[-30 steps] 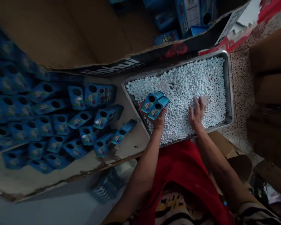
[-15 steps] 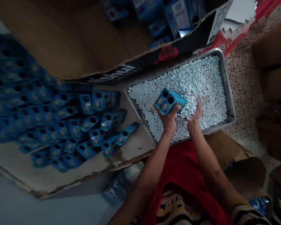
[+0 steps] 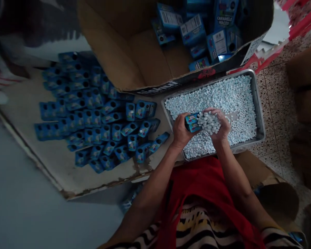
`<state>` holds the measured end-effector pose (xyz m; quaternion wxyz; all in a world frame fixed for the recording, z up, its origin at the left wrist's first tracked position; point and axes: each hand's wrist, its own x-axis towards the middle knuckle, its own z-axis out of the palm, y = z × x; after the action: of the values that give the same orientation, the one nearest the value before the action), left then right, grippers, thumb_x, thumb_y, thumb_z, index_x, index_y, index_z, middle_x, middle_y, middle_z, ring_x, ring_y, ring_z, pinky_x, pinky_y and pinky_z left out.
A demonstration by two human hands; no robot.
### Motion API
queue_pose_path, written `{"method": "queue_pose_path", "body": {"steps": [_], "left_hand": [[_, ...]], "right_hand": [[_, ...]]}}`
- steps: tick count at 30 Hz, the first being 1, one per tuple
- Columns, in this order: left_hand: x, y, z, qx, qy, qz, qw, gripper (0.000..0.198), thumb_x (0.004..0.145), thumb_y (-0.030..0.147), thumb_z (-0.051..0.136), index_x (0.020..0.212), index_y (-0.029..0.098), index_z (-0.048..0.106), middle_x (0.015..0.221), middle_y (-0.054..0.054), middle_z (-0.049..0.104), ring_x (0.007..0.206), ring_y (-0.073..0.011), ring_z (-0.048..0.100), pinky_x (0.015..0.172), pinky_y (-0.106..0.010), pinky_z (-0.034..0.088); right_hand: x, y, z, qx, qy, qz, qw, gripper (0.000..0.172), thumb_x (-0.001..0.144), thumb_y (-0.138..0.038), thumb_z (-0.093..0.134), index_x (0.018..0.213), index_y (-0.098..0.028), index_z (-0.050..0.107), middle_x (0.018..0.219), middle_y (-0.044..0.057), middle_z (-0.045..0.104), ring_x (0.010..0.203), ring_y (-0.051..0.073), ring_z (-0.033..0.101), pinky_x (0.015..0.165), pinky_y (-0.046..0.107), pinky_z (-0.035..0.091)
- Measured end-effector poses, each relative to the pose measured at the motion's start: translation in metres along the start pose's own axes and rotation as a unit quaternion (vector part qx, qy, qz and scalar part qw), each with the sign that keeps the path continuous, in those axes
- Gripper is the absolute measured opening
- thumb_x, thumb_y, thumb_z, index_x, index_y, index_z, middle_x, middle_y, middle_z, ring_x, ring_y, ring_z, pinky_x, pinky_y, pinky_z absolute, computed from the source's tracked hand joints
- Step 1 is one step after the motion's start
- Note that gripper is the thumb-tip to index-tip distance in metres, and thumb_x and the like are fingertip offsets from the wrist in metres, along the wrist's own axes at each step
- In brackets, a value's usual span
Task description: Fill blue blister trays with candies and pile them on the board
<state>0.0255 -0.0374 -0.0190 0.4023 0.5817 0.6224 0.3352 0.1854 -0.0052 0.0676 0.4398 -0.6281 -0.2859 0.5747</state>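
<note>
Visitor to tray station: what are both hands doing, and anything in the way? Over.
Left hand: gripping two blue boxes. Right hand: cupping white pellets beside them, above metal tray. Carton beyond; nothing seen blocking the hands.

Boxes (image 3: pixel 192 118) blue, pellets (image 3: pixel 230 90) wht/lt blue, tray (image 3: pixel 260 114) gray, apron (image 3: pixel 197 178) red, shirt (image 3: pixel 200 226) blk/cream stripes.
</note>
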Motion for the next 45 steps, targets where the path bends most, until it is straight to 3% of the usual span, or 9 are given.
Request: {"method": "queue_pose_path", "body": {"steps": [6, 10, 17, 25, 29, 31, 34, 38, 45], "left_hand": [[0.001, -0.005, -0.008, -0.014, -0.021, 0.021, 0.999, 0.077, 0.070, 0.055, 0.097, 0.132, 0.028, 0.060, 0.124, -0.009, 0.072, 0.120, -0.0322, 0.072, 0.105, -0.048, 0.060], [0.002, -0.013, -0.006, -0.020, -0.019, 0.099, 0.995, 0.075, 0.074, 0.055, 0.096, 0.133, 0.026, 0.059, 0.129, -0.011, 0.068, 0.125, -0.0330, 0.069, 0.109, -0.051, 0.058], [0.004, -0.027, 0.004, -0.047, 0.024, 0.102, 0.993, 0.079, 0.071, 0.061, 0.096, 0.132, 0.027, 0.059, 0.126, -0.010, 0.068, 0.122, -0.0344, 0.069, 0.105, -0.053, 0.059], [0.005, -0.031, 0.011, -0.133, 0.018, 0.037, 0.990, 0.088, 0.064, 0.059, 0.101, 0.134, 0.026, 0.058, 0.129, -0.008, 0.070, 0.120, -0.0310, 0.071, 0.105, -0.048, 0.059], [0.013, -0.035, 0.009, -0.171, -0.006, 0.010, 0.985, 0.092, 0.059, 0.059, 0.104, 0.132, 0.027, 0.059, 0.125, -0.008, 0.072, 0.113, -0.0303, 0.074, 0.100, -0.049, 0.062], [0.022, -0.043, 0.005, -0.196, -0.014, -0.014, 0.980, 0.095, 0.056, 0.061, 0.105, 0.131, 0.028, 0.058, 0.121, -0.006, 0.073, 0.108, -0.0291, 0.076, 0.095, -0.049, 0.065], [0.037, -0.059, 0.000, -0.232, -0.059, -0.030, 0.970, 0.101, 0.049, 0.062, 0.106, 0.131, 0.028, 0.057, 0.120, -0.006, 0.075, 0.106, -0.0295, 0.078, 0.092, -0.050, 0.067], [0.055, -0.075, 0.009, -0.268, -0.117, -0.051, 0.955, 0.112, 0.047, 0.060, 0.107, 0.141, 0.026, 0.056, 0.136, -0.011, 0.072, 0.121, -0.0326, 0.076, 0.099, -0.051, 0.066], [0.079, -0.051, 0.073, -0.345, -0.237, -0.045, 0.907, 0.102, 0.059, 0.060, 0.102, 0.142, 0.026, 0.055, 0.131, -0.008, 0.075, 0.115, -0.0316, 0.078, 0.097, -0.051, 0.067]], "right_hand": [[0.013, -0.004, 0.017, 0.025, 0.004, -0.044, 0.999, 0.050, 0.090, -0.069, 0.043, 0.108, -0.027, 0.063, 0.110, 0.010, 0.065, 0.104, 0.028, 0.065, 0.099, 0.046, 0.054], [0.019, -0.002, 0.027, 0.067, -0.002, -0.100, 0.993, 0.045, 0.091, -0.071, 0.051, 0.084, -0.028, 0.062, 0.082, 0.005, 0.056, 0.085, 0.024, 0.060, 0.088, 0.041, 0.053], [0.015, 0.006, 0.024, 0.045, -0.079, -0.150, 0.984, 0.052, 0.094, -0.074, 0.056, 0.074, -0.027, 0.065, 0.081, 0.005, 0.062, 0.088, 0.026, 0.064, 0.089, 0.042, 0.053], [0.004, 0.007, 0.018, -0.024, -0.171, -0.158, 0.972, 0.068, 0.099, -0.085, 0.040, 0.114, -0.031, 0.079, 0.137, 0.005, 0.074, 0.137, 0.029, 0.064, 0.127, 0.053, 0.043], [0.022, 0.011, -0.028, -0.118, -0.084, -0.159, 0.977, 0.068, 0.103, -0.083, 0.035, 0.126, -0.034, 0.076, 0.157, 0.003, 0.062, 0.150, 0.027, 0.057, 0.127, 0.055, 0.046], [0.046, 0.014, -0.068, -0.247, 0.011, -0.188, 0.950, 0.060, 0.106, -0.075, 0.039, 0.124, -0.032, 0.076, 0.156, 0.006, 0.062, 0.150, 0.029, 0.056, 0.128, 0.059, 0.043], [0.095, 0.023, -0.119, -0.478, 0.077, -0.220, 0.847, 0.063, 0.104, -0.075, 0.041, 0.131, -0.028, 0.074, 0.163, 0.011, 0.055, 0.159, 0.035, 0.043, 0.132, 0.068, 0.030], [0.140, 0.048, -0.130, -0.590, 0.103, -0.208, 0.773, 0.073, 0.104, -0.073, 0.039, 0.158, -0.026, 0.055, 0.178, 0.012, 0.035, 0.171, 0.037, 0.018, 0.134, 0.073, 0.019], [0.107, 0.084, -0.078, -0.334, 0.102, -0.205, 0.915, 0.054, 0.102, -0.062, 0.046, 0.136, -0.029, 0.071, 0.152, 0.009, 0.063, 0.152, 0.029, 0.052, 0.135, 0.058, 0.032]]}}
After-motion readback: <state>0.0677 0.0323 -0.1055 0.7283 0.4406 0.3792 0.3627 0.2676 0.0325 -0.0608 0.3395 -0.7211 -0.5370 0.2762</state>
